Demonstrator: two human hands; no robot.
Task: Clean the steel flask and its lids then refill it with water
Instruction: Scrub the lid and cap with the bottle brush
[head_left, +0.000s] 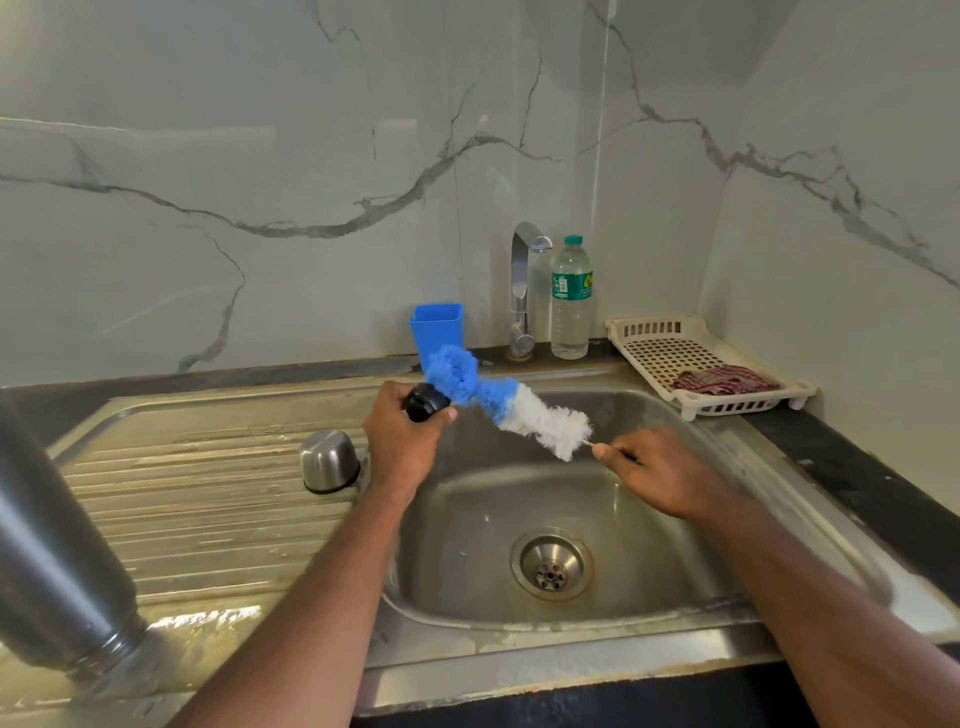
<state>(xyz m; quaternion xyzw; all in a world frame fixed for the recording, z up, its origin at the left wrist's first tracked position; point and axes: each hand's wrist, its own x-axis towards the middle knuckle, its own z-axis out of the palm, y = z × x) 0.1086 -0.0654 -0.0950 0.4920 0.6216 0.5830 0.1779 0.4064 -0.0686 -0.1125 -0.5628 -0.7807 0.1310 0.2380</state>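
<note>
My left hand (402, 441) grips a small black inner lid (427, 403) above the left edge of the sink basin (670, 525). My right hand (660, 475) pinches the thin handle of a bottle brush (501, 400) with blue and white bristles. The blue end of the brush presses against the black lid. A steel cup lid (330, 461) stands upside down on the ribbed drainboard (197, 499). The steel flask (57, 561) stands mouth down on the drainboard at the near left, partly cut off by the frame.
A chrome tap (522, 291) rises behind the basin, with a blue cup (437, 327) to its left and a clear water bottle (571, 299) to its right. A white perforated tray (698, 364) holding a striped cloth (727, 382) sits at the back right. The drain (551, 564) is open.
</note>
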